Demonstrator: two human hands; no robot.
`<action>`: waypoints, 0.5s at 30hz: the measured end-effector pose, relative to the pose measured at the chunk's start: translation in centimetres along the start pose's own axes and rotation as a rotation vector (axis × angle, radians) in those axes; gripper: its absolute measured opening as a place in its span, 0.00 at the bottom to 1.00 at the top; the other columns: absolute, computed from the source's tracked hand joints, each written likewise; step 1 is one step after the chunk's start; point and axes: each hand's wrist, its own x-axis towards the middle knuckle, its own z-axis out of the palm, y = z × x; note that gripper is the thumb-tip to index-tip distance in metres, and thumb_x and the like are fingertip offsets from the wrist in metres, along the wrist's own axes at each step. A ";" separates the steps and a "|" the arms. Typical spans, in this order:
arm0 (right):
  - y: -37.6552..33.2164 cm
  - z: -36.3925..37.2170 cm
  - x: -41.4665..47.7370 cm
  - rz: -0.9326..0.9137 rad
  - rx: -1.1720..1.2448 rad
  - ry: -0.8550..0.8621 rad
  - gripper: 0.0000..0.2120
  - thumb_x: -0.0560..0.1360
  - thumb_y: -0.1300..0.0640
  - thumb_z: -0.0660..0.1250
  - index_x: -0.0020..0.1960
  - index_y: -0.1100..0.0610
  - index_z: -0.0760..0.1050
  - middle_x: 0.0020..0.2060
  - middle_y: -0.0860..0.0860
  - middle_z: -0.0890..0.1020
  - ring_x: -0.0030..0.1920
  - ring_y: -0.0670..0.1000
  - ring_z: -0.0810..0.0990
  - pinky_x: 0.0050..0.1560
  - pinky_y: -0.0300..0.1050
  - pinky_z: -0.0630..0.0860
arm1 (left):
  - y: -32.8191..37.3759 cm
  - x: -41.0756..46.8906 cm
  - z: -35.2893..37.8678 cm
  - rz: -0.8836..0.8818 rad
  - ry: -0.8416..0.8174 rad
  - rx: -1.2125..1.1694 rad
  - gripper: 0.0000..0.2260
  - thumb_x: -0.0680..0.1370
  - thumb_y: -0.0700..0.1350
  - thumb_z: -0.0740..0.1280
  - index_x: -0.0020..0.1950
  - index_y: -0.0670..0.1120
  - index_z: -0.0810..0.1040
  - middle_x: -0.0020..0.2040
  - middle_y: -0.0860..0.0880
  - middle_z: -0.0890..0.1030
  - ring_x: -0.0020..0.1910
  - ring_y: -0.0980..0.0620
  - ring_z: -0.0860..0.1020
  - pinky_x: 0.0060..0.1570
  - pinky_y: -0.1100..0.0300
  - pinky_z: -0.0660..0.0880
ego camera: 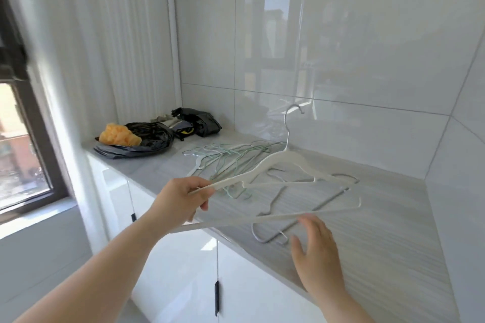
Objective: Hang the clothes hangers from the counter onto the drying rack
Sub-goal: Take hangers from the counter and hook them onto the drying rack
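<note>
My left hand [181, 198] grips the left arm of a white hanger [280, 162], lifted above the grey counter [380, 231] with its metal hook pointing up. My right hand [316, 252] hovers open just below the hanger's bottom bar, fingers spread, holding nothing. On the counter under the white hanger lies a grey hanger [294, 225]. Farther back lies a heap of several thin green and white hangers [225, 157]. No drying rack is in view.
Black plastic bags [149, 136] and an orange cloth [118, 135] sit at the counter's far left end. White tiled walls close the back and right. White cabinet doors [183, 270] stand below the counter. A dark-framed window [23, 139] is at the left.
</note>
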 end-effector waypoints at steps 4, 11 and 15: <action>-6.3 -4.9 3.8 -0.089 0.385 0.305 0.21 0.70 0.52 0.55 0.51 0.68 0.75 0.46 0.62 0.77 0.48 0.57 0.75 0.50 0.45 0.70 | -0.7 -4.3 -5.6 -0.016 0.080 0.083 0.13 0.76 0.43 0.63 0.32 0.54 0.75 0.22 0.58 0.76 0.17 0.59 0.66 0.27 0.65 0.68; -24.0 -8.0 5.5 -0.511 0.642 -0.139 0.21 0.76 0.53 0.63 0.67 0.57 0.67 0.65 0.49 0.67 0.64 0.47 0.67 0.65 0.40 0.63 | -2.3 -18.3 -17.4 -0.079 0.309 0.163 0.23 0.77 0.41 0.63 0.23 0.57 0.73 0.22 0.55 0.76 0.17 0.60 0.67 0.23 0.72 0.65; -33.3 -8.7 2.4 -0.637 0.721 -0.314 0.15 0.77 0.56 0.63 0.63 0.55 0.69 0.49 0.46 0.72 0.50 0.47 0.72 0.51 0.34 0.66 | -2.7 -28.5 -23.3 -0.151 0.475 0.215 0.24 0.76 0.39 0.64 0.20 0.55 0.74 0.20 0.53 0.75 0.17 0.59 0.67 0.22 0.73 0.64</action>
